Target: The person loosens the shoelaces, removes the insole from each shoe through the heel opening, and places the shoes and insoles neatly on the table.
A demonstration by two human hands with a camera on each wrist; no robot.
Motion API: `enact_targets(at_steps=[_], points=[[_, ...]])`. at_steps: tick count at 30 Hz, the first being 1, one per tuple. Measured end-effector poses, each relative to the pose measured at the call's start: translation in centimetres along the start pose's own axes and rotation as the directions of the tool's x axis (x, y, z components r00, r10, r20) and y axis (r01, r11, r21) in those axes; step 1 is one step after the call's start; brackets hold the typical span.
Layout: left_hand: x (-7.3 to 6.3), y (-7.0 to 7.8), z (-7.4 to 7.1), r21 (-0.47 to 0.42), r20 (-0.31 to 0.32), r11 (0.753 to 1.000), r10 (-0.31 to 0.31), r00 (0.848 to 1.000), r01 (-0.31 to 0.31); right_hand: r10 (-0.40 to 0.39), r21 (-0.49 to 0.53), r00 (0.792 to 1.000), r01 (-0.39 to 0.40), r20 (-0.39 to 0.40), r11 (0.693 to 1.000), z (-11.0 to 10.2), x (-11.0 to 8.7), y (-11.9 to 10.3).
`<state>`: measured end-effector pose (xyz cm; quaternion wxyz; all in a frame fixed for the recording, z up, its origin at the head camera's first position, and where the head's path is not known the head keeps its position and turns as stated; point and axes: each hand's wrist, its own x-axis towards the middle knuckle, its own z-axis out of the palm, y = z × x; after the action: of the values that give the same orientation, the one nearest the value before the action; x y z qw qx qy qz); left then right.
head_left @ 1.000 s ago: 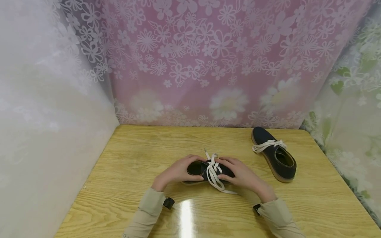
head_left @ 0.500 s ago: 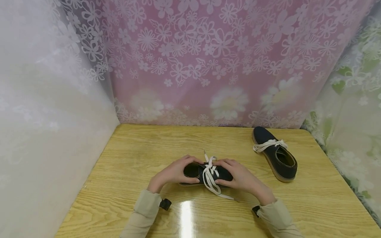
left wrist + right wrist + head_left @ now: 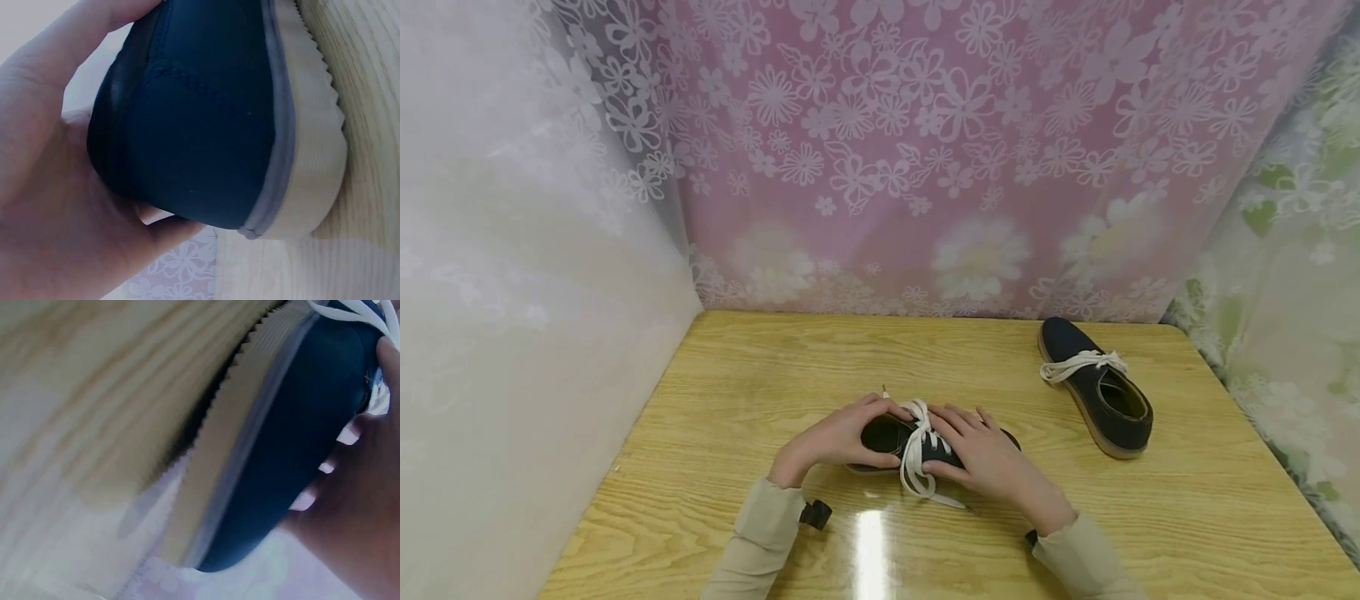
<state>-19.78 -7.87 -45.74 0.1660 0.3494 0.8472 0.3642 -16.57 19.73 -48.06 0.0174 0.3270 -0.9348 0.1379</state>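
A dark navy shoe [image 3: 194, 125] with a pale sole and white laces [image 3: 913, 454] lies across the middle of the table, heel to the left. My left hand [image 3: 835, 435] grips it around the opening near the heel, thumb on the near side and fingers on the far side. Over the front part, my right hand [image 3: 992, 460] straddles the shoe, with its thumb by the laces and its fingers on the far side. In the right wrist view, the toe [image 3: 250, 506] extends past this hand and its sole shows a gap above the table.
A matching navy shoe [image 3: 1093, 400] sits at the back right of the wooden table [image 3: 760, 358], its white laces tied. Pink flowered curtain [image 3: 880, 167] hangs behind the table, with pale cloth along both sides.
The shoe and its laces have shifted slightly left. My right hand has slid from the toe toward the laces, baring the toe tip. The left hand has moved slightly left with the heel.
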Motion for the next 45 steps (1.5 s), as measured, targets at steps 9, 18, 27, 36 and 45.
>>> enact_targets(at_steps=[9,18,27,36,45], points=[[-0.2,0.3,-0.1,0.02,0.019,0.999,-0.028,0.999,0.027,0.092,0.006,0.995,-0.092,0.036,0.996,0.1,-0.5,-0.7],[0.3,1.2,0.2,0.058,-0.063,0.997,-0.05,0.997,0.054,0.098,0.011,0.995,-0.098,0.028,0.995,0.1,-0.5,-0.9],[0.5,3.6,0.9,0.263,-0.266,0.964,0.023,0.964,0.049,0.11,0.024,0.993,-0.111,0.031,0.994,0.2,-0.5,-0.9],[0.8,4.1,1.5,0.322,-0.228,0.946,0.052,0.972,0.025,0.127,0.032,0.991,-0.128,0.037,0.991,0.1,-0.5,-0.9],[0.7,3.8,1.2,0.311,-0.23,0.95,0.067,0.971,0.009,0.12,0.04,0.992,-0.121,0.027,0.992,0.1,-0.5,-1.1]])
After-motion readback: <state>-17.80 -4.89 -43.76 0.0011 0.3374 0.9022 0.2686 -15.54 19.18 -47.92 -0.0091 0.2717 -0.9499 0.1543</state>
